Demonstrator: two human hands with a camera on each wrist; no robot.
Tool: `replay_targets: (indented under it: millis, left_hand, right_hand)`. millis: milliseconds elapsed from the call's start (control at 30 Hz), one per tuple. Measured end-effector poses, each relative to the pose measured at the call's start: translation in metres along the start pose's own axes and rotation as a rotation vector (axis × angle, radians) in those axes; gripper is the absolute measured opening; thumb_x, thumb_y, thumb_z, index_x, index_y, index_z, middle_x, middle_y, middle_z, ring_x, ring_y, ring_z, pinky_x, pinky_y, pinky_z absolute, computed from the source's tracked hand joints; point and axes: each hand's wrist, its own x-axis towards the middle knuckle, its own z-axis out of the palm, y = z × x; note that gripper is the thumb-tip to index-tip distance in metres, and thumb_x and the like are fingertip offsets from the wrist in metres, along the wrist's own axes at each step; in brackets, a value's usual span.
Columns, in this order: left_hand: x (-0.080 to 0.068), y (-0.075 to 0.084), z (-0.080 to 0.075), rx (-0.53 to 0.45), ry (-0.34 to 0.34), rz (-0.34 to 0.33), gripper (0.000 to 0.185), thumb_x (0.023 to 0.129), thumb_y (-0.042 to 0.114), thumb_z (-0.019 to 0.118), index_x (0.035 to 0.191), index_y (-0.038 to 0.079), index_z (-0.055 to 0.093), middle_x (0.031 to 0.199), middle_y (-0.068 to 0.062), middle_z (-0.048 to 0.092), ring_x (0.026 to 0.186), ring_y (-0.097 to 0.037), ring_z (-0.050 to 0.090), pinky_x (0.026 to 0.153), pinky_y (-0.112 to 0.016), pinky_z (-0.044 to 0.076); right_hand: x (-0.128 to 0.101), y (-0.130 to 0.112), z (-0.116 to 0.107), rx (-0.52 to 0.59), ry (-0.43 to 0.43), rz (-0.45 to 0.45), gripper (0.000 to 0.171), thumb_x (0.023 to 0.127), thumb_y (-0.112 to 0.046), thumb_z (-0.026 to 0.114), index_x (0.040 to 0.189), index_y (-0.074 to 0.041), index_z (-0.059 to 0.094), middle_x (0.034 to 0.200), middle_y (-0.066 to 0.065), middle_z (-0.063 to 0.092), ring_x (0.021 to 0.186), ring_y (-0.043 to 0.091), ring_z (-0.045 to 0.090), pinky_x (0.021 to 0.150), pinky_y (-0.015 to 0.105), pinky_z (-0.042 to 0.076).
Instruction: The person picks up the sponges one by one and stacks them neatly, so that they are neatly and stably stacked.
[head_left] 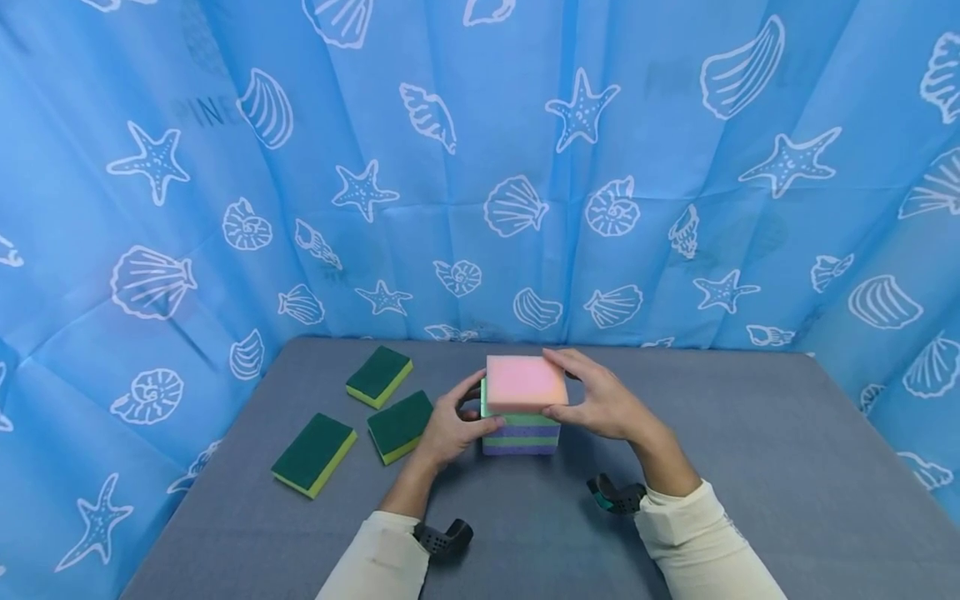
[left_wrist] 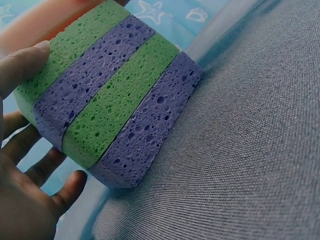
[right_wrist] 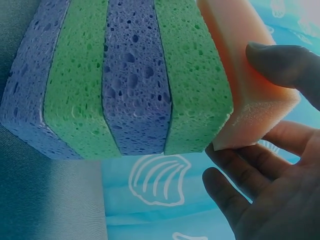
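Observation:
Alternating purple and green sponges make a stack (head_left: 521, 442) standing on the table, purple at the bottom and a green sponge (left_wrist: 80, 45) uppermost. On top of that green one is a pink sponge (head_left: 527, 383), orange-looking in the wrist views. My right hand (head_left: 609, 400) pinches the pink sponge by its right end, thumb on the near side and fingers beyond. My left hand (head_left: 450, 425) grips the stack's left side near the top, its thumb on the front of the upper green sponge. In the right wrist view, the pink sponge (right_wrist: 250, 95) lies slightly skewed against the green one.
Left of the stack lie three green-and-yellow scouring sponges: one at the back (head_left: 379, 375), one near my left hand (head_left: 400, 423) and one farther left (head_left: 313, 454). A blue shell-patterned curtain (head_left: 465, 167) hangs behind the grey table (head_left: 750, 467).

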Motion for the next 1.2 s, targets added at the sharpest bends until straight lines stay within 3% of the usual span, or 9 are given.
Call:
replay_targets:
  millis: [1200]
  left_hand:
    - [0.0002, 0.0014, -0.0033, -0.014, -0.038, 0.018, 0.074, 0.084, 0.004, 0.071, 0.148, -0.002, 0.034, 0.139, -0.025, 0.044, 0.125, -0.04, 0.04, 0.097, -0.06, 0.036]
  right_hand:
    - [0.0013, 0.0043, 0.0059, 0.046, -0.032, 0.014, 0.078, 0.083, -0.024, 0.078, 0.145, 0.004, 0.04, 0.139, 0.019, 0.046, 0.121, 0.035, 0.047, 0.095, 0.058, 0.04]
